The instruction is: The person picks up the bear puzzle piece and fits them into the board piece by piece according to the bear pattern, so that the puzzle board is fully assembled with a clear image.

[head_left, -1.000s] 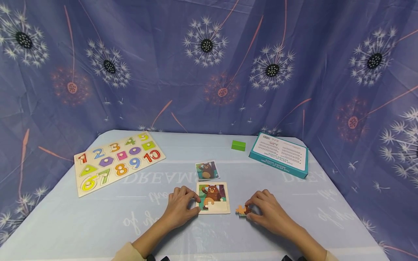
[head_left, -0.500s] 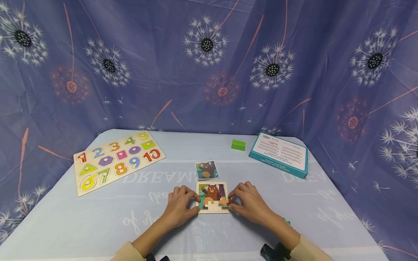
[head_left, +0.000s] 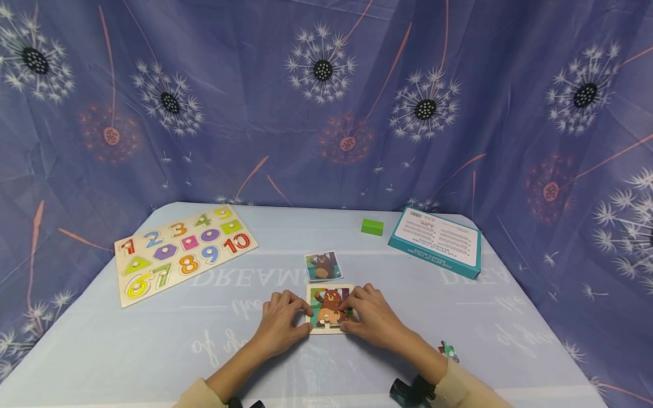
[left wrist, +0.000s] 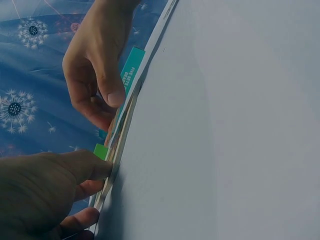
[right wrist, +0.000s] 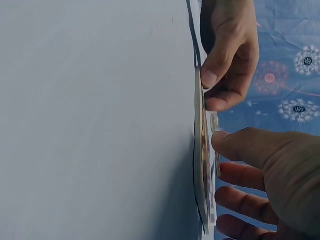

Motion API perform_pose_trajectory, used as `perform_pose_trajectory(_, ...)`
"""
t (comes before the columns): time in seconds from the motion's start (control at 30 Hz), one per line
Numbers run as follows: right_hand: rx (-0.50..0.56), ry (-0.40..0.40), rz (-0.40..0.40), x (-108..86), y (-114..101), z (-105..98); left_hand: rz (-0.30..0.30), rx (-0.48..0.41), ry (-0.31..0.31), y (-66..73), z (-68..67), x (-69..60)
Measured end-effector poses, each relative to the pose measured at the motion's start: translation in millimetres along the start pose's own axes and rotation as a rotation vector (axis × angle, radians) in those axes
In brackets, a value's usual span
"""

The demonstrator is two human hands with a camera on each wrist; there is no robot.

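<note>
A small wooden bear puzzle board (head_left: 334, 332) lies in the middle of the table, most of its picture filled in. My left hand (head_left: 279, 320) holds its left edge between thumb and fingers. Over the lower right of the board, my right hand (head_left: 374, 318) pinches a jigsaw piece (right wrist: 218, 162) between thumb and forefinger. From the right wrist, that piece appears slightly raised off the board. A bear picture card (head_left: 323, 267) lies just behind the board. Another loose jigsaw piece (head_left: 449, 351) rests on the table beside my right forearm.
A wooden number-and-shape peg board (head_left: 122, 283) lies at the left. Toward the back stand a green block (head_left: 372, 227) and, to its right, a teal box (head_left: 433, 262). A dandelion-print curtain (head_left: 245, 113) hangs behind the table.
My right hand has picked up a jigsaw piece from the table at the right and carried it left over the board. The left hand has stayed at the board's edge.
</note>
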State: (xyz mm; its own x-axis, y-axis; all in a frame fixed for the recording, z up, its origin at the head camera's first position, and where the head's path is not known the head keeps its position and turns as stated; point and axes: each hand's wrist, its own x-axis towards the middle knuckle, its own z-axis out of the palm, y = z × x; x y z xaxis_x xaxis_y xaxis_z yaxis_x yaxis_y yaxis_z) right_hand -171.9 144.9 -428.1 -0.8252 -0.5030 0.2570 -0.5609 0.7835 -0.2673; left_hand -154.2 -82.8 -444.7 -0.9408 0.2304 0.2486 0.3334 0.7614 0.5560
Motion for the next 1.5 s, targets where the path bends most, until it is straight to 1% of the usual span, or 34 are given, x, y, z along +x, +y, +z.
perform_pose_trajectory(0.17, -0.020, -0.018, 0.006, 1.8, -3, 2, 0.007, 0.002, 0.000, -0.1, -0.3, -0.4)
perform_pose_trajectory(0.37, -0.016, -0.012, -0.007, 3.7, -5, 4, 0.003, -0.002, -0.005, 0.0, -0.3, 0.6)
perform_pose_trajectory(0.7, -0.016, -0.034, 0.001, 4.0, -5, 5, 0.005, 0.002, -0.002, 0.3, -0.1, 0.3)
perform_pose_trajectory(1.07, -0.014, -0.027, -0.005, 4.0, -5, 6, 0.011, 0.002, 0.004, 3.0, -1.0, 0.9)
perform_pose_trajectory(1.2, -0.010, -0.020, -0.010, 3.8, -5, 6, 0.031, -0.010, 0.021, 5.7, 0.2, 1.6)
perform_pose_trajectory(1.37, -0.012, -0.014, -0.019, 3.8, -5, 6, 0.064, -0.032, 0.024, 10.8, 4.1, 3.3)
perform_pose_trajectory(1.5, -0.016, -0.017, -0.020, 3.6, -5, 6, 0.087, -0.028, 0.030, 15.0, 7.5, 4.9)
